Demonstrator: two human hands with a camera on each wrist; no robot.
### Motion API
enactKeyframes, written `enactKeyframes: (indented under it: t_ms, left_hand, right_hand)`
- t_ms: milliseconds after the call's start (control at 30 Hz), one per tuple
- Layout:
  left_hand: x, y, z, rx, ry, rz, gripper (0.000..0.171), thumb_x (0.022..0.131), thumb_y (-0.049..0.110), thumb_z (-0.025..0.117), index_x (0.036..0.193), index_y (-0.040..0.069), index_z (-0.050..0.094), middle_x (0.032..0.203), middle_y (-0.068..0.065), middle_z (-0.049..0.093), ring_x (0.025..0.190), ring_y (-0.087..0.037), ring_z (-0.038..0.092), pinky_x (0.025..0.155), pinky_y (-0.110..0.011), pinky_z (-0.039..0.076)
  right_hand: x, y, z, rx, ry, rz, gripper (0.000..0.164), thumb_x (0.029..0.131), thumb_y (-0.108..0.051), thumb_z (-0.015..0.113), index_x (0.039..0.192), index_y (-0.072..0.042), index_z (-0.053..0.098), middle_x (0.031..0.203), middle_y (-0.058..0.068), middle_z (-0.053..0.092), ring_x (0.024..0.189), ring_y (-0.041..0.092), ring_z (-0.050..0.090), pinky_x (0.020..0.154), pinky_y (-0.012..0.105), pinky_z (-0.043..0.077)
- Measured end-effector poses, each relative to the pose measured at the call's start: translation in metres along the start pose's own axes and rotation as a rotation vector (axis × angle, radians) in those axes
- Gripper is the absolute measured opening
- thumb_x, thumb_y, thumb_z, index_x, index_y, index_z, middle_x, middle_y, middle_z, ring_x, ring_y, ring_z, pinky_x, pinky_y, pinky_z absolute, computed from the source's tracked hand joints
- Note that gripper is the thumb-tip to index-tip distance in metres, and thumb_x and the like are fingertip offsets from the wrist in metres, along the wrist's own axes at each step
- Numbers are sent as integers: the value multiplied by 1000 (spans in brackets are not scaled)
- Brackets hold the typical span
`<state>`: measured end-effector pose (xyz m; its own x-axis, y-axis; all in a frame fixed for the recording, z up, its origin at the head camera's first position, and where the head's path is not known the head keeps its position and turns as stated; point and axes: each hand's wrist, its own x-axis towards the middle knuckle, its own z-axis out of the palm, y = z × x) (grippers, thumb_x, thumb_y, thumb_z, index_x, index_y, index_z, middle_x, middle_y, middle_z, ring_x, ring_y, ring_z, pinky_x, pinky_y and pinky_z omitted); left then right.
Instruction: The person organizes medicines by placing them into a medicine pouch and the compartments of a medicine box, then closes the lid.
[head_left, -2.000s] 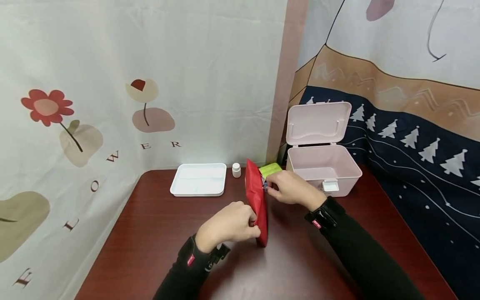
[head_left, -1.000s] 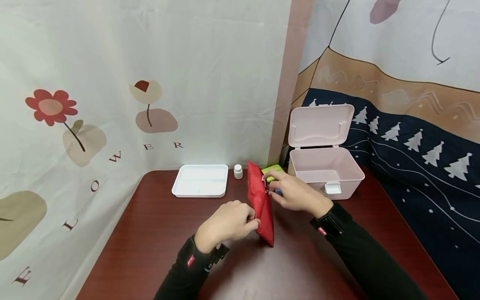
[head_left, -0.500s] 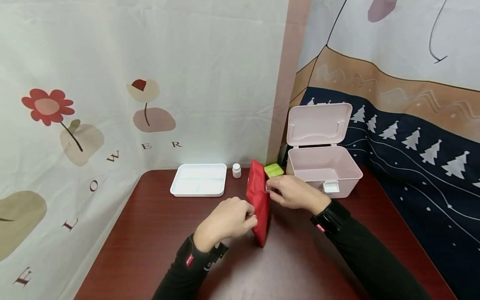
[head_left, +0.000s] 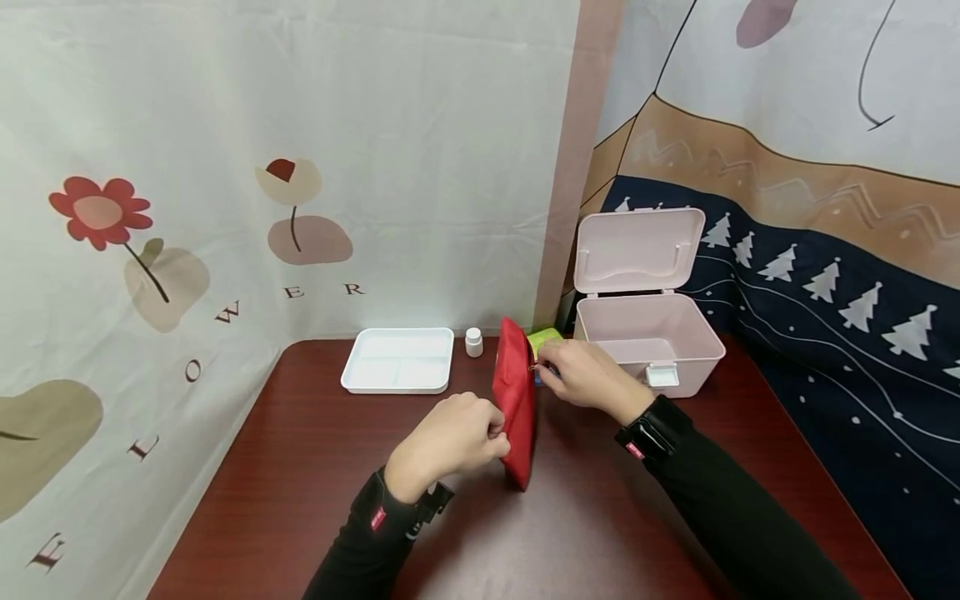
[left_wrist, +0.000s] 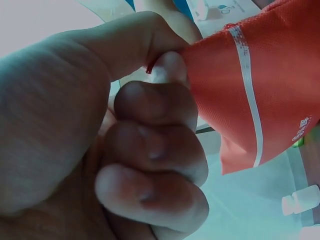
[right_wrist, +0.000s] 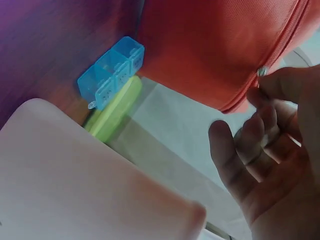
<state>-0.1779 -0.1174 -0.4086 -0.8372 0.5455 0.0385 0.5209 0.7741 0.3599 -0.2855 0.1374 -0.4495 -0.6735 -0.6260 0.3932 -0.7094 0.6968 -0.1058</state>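
Note:
A red fabric pouch [head_left: 513,412] stands on edge over the table's middle, held between both hands. My left hand [head_left: 450,437] pinches its near end between thumb and curled index finger. In the left wrist view, a pale stripe and small white print cross the pouch's side [left_wrist: 280,85]. At the far end of the pouch, my right hand [head_left: 588,375] pinches a small metal zipper pull [right_wrist: 261,71] between thumb and index finger. The zipper [right_wrist: 287,35] runs along the pouch's edge; the other right fingers are bent loosely below it.
A lidded pink box [head_left: 648,333] stands open at the back right. Left of it are a green item [head_left: 543,338], a blue clear pill box [right_wrist: 112,72] and a white bottle [head_left: 474,342]. A white tray [head_left: 397,360] lies at the back left.
The pouch has tilted and shifted slightly while the left hand kept its grip. The right fingers, more spread a second ago, are now together on the zipper pull, a little farther from the person.

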Motion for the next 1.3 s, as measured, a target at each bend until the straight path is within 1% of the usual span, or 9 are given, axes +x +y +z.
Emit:
enactKeyframes:
  t_ms: [367,667,933,1000,1033,1100,1167,1200,1300]
  left_hand:
    - [-3,-2,-1,8,27,10,48,87,17,72,54,23,37,54,14,21,57,-6,23,54,-25,23]
    - [-7,-2,-5,-1,9,-27,47,90,18,72,53,23,43,49,14,27,51,-5,28,52,-24,27]
    - [-9,-4,-7,-36,-24,-59,47,92,20,72,56,22,43,51,13,27,52,-6,27,53,-26,27]
    - [-9,-4,-7,-38,-31,-60,47,92,20,73,56,22,43,51,13,27,52,-6,26,53,-26,26]
    - [-9,-4,-6,-34,-32,-58,47,91,20,73,56,22,42,51,13,26,53,-6,25,53,-26,25]
    - [-9,-4,-6,-16,-28,-51,49,90,19,73,55,22,39,52,14,23,55,-6,22,54,-27,23]
    - [-9,-4,-5,2,-24,-46,50,88,18,74,55,23,37,53,14,21,56,-6,20,54,-27,22]
    - [-9,-4,-5,12,-22,-43,51,87,18,74,55,23,35,53,14,20,57,-6,19,54,-27,21]
    - [-9,-3,-5,43,-8,-38,51,85,16,73,54,23,34,54,14,18,57,-6,18,54,-27,20]
  right_hand:
    - [25,15,13,-34,64,138,26,99,-15,68,76,-14,57,70,2,58,65,25,63,60,45,53]
    - [37,22,16,-21,44,349,20,98,-12,69,80,-6,62,80,17,70,82,42,74,73,56,60]
    - [45,29,19,62,-2,402,32,96,-14,66,65,-13,57,70,8,63,70,30,65,71,52,54]
    - [48,29,20,82,-33,397,23,96,-12,64,73,-8,69,79,12,73,79,34,71,76,52,57]
    - [49,28,19,103,-63,397,17,96,-9,63,86,-4,76,91,16,78,89,36,75,82,51,60]
    - [52,27,19,191,-114,404,30,95,-5,59,117,0,79,115,20,81,99,36,77,86,48,62]
    - [53,20,14,325,-179,432,52,96,0,55,146,-1,67,138,22,75,97,33,80,84,45,65]
    - [53,18,15,407,-207,454,59,96,1,53,155,-3,59,145,22,72,93,30,81,81,43,66]
    - [55,14,18,626,-251,517,67,101,2,47,167,-8,43,155,24,64,73,24,80,71,42,68]
